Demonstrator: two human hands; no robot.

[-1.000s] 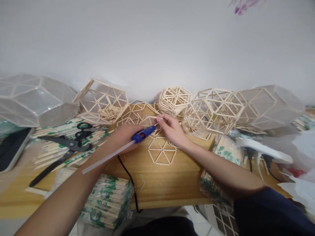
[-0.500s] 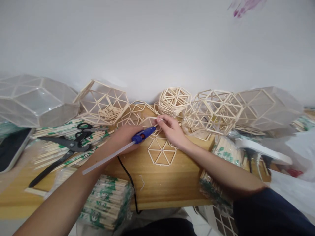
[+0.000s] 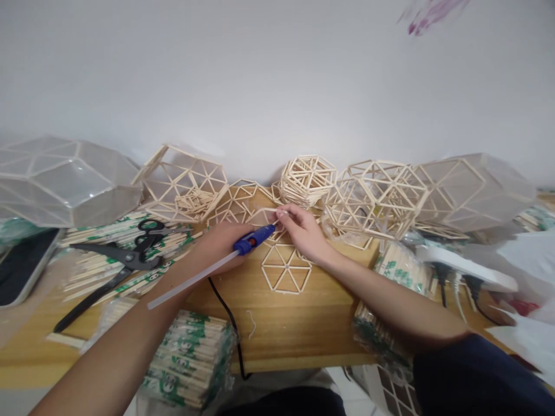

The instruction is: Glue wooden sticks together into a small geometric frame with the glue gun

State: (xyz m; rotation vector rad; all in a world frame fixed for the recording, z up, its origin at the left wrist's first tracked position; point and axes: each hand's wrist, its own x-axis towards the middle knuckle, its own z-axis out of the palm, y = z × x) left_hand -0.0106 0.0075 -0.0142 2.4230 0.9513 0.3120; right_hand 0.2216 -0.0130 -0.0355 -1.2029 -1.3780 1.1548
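Note:
My left hand point(image 3: 223, 242) is wrapped round a blue hot glue gun point(image 3: 255, 238), whose long clear glue stick point(image 3: 193, 280) juts out toward me over the forearm. The nozzle points at the fingers of my right hand point(image 3: 302, 228). Those fingers pinch a thin wooden stick frame point(image 3: 265, 215), partly hidden behind the gun and hand. Just below, a flat hexagon of sticks with spokes point(image 3: 287, 268) lies on the wooden table point(image 3: 299, 329).
Stick lattice domes point(image 3: 377, 193) and a stack of hexagons point(image 3: 309, 176) stand along the wall. Pliers point(image 3: 125, 254), scissors point(image 3: 156, 230), a phone point(image 3: 28, 263) and packs of chopsticks point(image 3: 191, 358) lie left. A power strip point(image 3: 468, 267) sits right; a black cord point(image 3: 229, 318) crosses the front.
Both hands hold nearly the same pose, with the glue gun still at the frame. The whole view has shifted very slightly.

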